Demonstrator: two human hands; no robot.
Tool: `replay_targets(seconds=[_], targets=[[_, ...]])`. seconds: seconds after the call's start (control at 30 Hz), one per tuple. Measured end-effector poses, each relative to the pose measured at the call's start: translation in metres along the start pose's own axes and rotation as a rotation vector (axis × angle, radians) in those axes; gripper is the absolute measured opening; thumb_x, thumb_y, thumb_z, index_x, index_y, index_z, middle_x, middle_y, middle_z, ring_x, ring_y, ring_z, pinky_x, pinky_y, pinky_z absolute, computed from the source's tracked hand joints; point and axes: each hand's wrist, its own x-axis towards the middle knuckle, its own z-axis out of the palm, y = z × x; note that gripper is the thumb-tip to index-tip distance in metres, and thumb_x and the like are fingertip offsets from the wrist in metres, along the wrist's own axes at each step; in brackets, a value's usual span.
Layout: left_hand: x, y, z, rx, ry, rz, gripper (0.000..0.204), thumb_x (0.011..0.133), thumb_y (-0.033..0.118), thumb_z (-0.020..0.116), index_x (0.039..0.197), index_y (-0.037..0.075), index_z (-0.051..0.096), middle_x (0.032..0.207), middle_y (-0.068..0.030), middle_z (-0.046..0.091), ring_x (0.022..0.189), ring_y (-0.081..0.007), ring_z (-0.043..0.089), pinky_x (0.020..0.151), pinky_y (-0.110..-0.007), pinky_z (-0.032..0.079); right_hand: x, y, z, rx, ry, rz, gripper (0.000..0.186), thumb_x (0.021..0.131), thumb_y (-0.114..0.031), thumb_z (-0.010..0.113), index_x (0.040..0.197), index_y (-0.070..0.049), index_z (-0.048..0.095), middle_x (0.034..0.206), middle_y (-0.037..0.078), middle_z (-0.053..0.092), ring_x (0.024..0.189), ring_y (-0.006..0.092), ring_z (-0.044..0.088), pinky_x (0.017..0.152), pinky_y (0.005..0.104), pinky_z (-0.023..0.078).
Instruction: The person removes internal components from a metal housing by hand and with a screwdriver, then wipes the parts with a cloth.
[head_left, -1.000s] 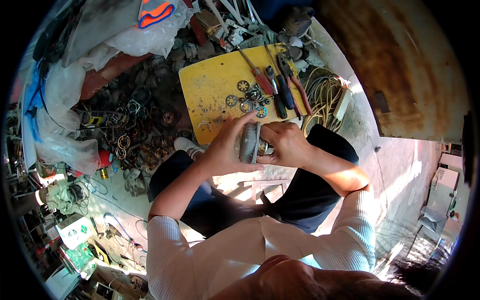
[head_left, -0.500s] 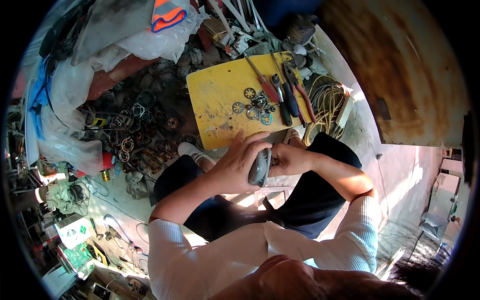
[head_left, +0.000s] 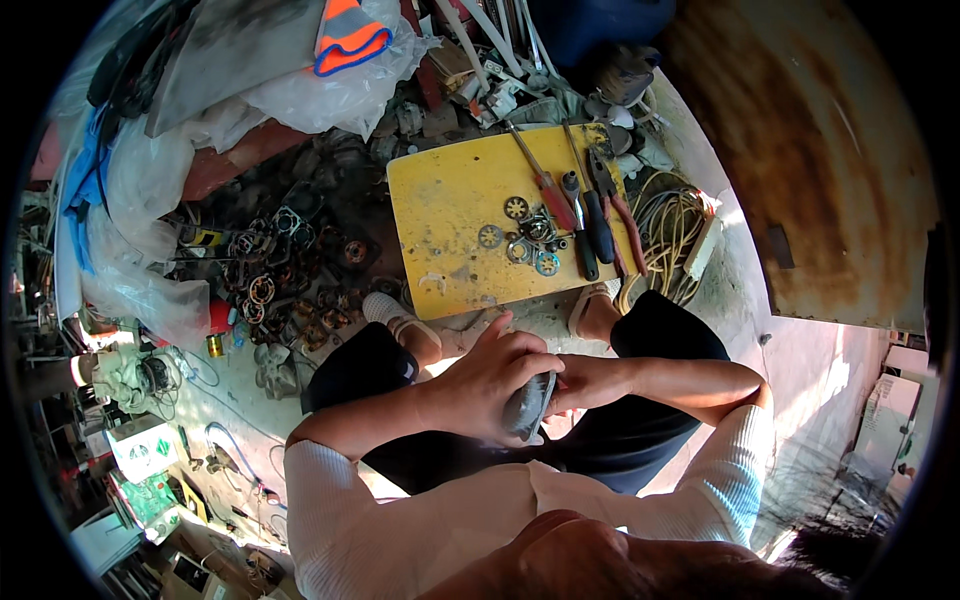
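Observation:
Over my lap, my left hand [head_left: 488, 378] is wrapped round a rounded grey metal part [head_left: 528, 410], perhaps a casing. My right hand [head_left: 594, 381] is closed against the other side of the part, its fingertips partly hidden. Beyond both hands lies a yellow board [head_left: 440, 215]. Small round toothed discs [head_left: 516, 208], rings and other metal pieces [head_left: 538, 226] are grouped on it. To their right rest a screwdriver with a red handle [head_left: 556, 200], a dark-handled tool [head_left: 599, 235] and red-handled pliers [head_left: 628, 220].
Many dirty metal parts [head_left: 262, 290] are heaped on the floor at the left, beside clear plastic sheeting [head_left: 150, 230]. Coiled yellow cable [head_left: 668, 235] lies right of the board. A rusty panel [head_left: 810, 150] stands at the far right. My feet flank the board's near edge.
Both hands have moved nearer to my body with the grey part, which is tilted differently. My right forearm lies more level. The whole view has shifted slightly.

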Motion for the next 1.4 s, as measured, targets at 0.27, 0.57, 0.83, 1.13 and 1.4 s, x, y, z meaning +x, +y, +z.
replay_targets(seconds=[0.27, 0.57, 0.83, 1.13, 1.4], targets=[[0.013, 0.008, -0.02, -0.078, -0.079, 0.059, 0.075, 0.069, 0.03, 0.082, 0.128, 0.012, 0.04, 0.114, -0.0086, 0.048, 0.108, -0.0272, 0.055, 0.109, -0.061, 0.024, -0.005, 0.003, 0.0, -0.023, 0.002, -0.116, 0.026, 0.089, -0.021, 0.072, 0.108, -0.006, 0.065, 0.098, 0.004, 0.066, 0.092, 0.0127, 0.062, 0.082, 0.029, 0.051], [0.004, 0.006, -0.017, -0.06, -0.077, 0.111, 0.081, 0.066, 0.025, 0.082, 0.132, 0.009, 0.039, 0.118, -0.0125, 0.045, 0.109, -0.0317, 0.057, 0.115, -0.065, 0.018, -0.009, 0.042, -0.007, -0.178, 0.006, -0.217, 0.027, 0.093, -0.015, 0.07, 0.118, -0.007, 0.063, 0.099, 0.0, 0.066, 0.091, 0.0067, 0.057, 0.08, 0.0264, 0.048], [-0.006, 0.004, -0.009, -0.039, 0.012, 0.073, 0.085, 0.061, 0.023, 0.086, 0.13, 0.008, 0.039, 0.115, -0.0123, 0.048, 0.107, -0.031, 0.058, 0.112, -0.063, 0.023, -0.007, 0.028, -0.002, -0.108, 0.06, -0.176, 0.029, 0.092, -0.016, 0.072, 0.117, -0.006, 0.062, 0.101, 0.001, 0.065, 0.095, 0.0085, 0.059, 0.082, 0.0263, 0.048], [-0.013, 0.003, 0.002, -0.072, 0.101, 0.086, 0.084, 0.061, 0.03, 0.085, 0.13, 0.009, 0.041, 0.117, -0.0095, 0.053, 0.109, -0.0265, 0.058, 0.107, -0.054, 0.028, -0.003, 0.033, 0.003, -0.064, 0.047, -0.261, 0.036, 0.092, -0.016, 0.072, 0.123, -0.005, 0.058, 0.108, 0.003, 0.064, 0.104, 0.0103, 0.06, 0.088, 0.0271, 0.049], [-0.016, 0.005, 0.0, -0.028, 0.068, -0.042, 0.085, 0.061, 0.03, 0.085, 0.132, 0.012, 0.042, 0.12, -0.0065, 0.054, 0.113, -0.0237, 0.056, 0.1, -0.049, 0.032, -0.003, 0.029, 0.014, 0.218, 0.121, -0.09, 0.027, 0.094, -0.011, 0.069, 0.118, -0.002, 0.06, 0.107, 0.002, 0.066, 0.101, 0.0105, 0.061, 0.089, 0.0278, 0.05]])
